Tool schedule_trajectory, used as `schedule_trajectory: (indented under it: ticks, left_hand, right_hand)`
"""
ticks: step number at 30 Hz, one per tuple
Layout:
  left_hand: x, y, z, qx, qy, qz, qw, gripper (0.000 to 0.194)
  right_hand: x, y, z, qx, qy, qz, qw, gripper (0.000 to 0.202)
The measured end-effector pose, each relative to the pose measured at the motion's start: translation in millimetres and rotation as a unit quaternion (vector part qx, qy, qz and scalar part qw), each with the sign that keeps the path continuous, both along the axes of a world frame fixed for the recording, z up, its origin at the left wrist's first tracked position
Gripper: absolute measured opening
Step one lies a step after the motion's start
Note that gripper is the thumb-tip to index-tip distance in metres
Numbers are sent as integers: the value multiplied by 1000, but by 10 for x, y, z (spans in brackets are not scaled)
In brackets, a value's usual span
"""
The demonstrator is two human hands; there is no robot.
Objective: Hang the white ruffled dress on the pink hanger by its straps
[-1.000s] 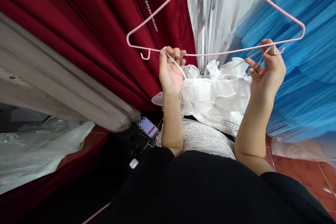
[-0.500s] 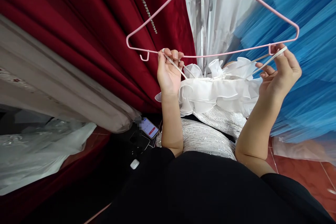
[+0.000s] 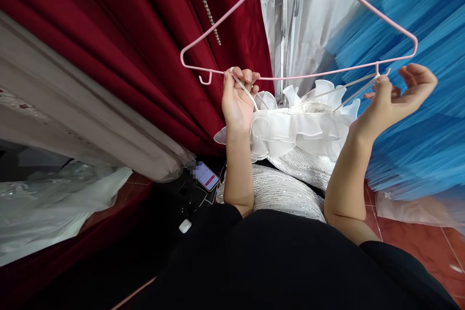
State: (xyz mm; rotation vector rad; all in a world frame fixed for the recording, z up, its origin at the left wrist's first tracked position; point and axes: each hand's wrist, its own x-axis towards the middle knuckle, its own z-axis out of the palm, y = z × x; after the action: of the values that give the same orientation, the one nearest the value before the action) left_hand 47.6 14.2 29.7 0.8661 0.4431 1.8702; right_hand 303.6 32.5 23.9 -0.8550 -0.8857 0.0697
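A pink hanger point(image 3: 298, 77) is in front of me, its lower bar running across above a white dress point(image 3: 286, 128) with a ruffled top and a sequined body. Near the bar's left end, my left hand point(image 3: 240, 99) is closed around one thin white strap of the dress, palm toward me. The other strap point(image 3: 350, 88) stretches up to the small hook at the right end of the hanger and looks caught there. My right hand point(image 3: 397, 92) is beside that hook with fingers spread, its thumb close to or touching the strap's end.
Dark red fabric point(image 3: 163, 48) hangs at the left and blue tulle point(image 3: 417, 140) at the right. Metal poles point(image 3: 286, 34) stand behind the hanger. On a black surface at lower left lie a lit phone point(image 3: 206, 174) and a small white case point(image 3: 185, 225).
My right hand has let go of its strap and opened, fingers moving right. That strap now sits at the right hook. My left hand keeps its hold; the view shifted slightly.
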Motion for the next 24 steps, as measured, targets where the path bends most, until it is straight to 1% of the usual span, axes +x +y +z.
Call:
schedule_trajectory:
  ticks: [1,2,3,5,7,9,11,13,14,16,21,24]
  left_hand:
    - [1,1,-2,2,3,1,1000,28]
    - [2,2,-4,2,9,3,1000,28]
    - [2,4,-8,1,16,8,1000,28]
    - [5,8,-17,1,30,15,999,29]
    - [8,12,-28,11,31,13,999,28]
    - [8,14,-39,20,24,11,999,27]
    - [-5,17,-49,17,24,15,999,27]
    - [-39,19,-61,5,34,15,999,27]
    - [-65,19,-69,-1,43,13,999,26]
    - [-137,8,-92,-10,62,17,998,23]
    - [-378,-62,-177,-16,103,99,990,31]
    - [-481,-86,-205,3,119,133,984,34]
  right_hand:
    - [-53,-37,29,41,1,-13,999,31]
    - [-112,-74,55,62,-4,-3,998,30]
    - [-175,-107,75,65,-16,23,998,29]
    - [-306,-151,91,16,-80,107,991,29]
    - [-431,-157,79,-37,-144,183,972,26]
    - [-532,-140,58,-68,-188,228,953,20]
    - [-596,-118,47,-77,-203,232,948,13]
    - [-623,-105,57,-72,-203,214,953,6]
    - [-628,-103,69,-68,-206,205,955,6]
    - [-637,-106,100,-61,-218,192,955,16]
    - [-737,-115,130,-69,-219,174,958,40]
    - [-800,-94,108,-80,-195,166,963,49]
